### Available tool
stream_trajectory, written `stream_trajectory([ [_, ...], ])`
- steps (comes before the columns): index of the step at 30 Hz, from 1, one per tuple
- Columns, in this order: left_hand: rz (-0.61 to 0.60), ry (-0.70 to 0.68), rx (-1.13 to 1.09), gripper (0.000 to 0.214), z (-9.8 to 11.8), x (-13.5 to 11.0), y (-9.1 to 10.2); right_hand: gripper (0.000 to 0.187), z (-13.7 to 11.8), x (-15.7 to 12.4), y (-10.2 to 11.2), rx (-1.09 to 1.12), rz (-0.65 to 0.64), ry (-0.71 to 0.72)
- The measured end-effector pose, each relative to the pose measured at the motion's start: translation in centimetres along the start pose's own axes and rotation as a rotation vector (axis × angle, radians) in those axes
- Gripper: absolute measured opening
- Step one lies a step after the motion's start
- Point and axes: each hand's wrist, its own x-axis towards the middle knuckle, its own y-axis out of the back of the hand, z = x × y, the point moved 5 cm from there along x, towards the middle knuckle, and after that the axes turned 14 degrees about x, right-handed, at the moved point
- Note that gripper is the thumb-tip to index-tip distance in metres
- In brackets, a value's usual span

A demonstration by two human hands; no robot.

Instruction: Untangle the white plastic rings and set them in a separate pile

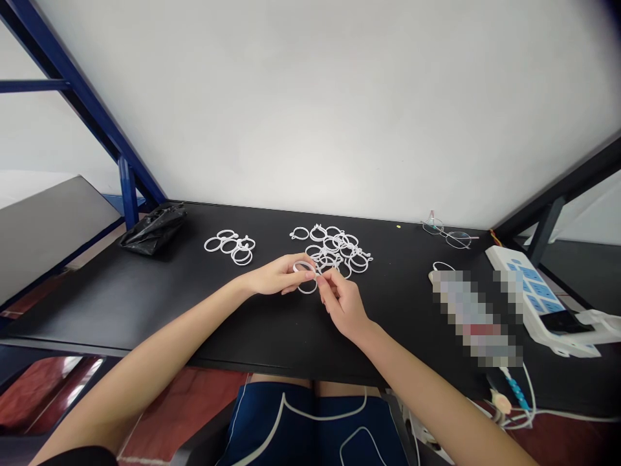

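L hand (pixel 279 275) & R hand (pixel 342 301) both pinch white plastic rings (pixel 306 277) over black table (pixel 145 298), grip closed; ring pile (pixel 337 249) just behind.

Smooth white plastic rings (pixel 334 249) lie on a matt black tabletop (pixel 145 298) beside a crinkled glossy plastic bag (pixel 154 230).
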Motion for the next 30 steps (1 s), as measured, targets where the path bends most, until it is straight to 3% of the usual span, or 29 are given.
stream_trajectory([
  [10,-0.092,0.027,-0.118,0.037,-0.11,-0.13,-0.7,0.025,0.23,-0.24,-0.23,-0.041,-0.107,0.008],
  [30,-0.167,0.003,-0.273,0.036,-0.23,-0.13,-1.01,0.027,0.42,-0.37,-0.52,0.014,-0.167,-0.002],
])
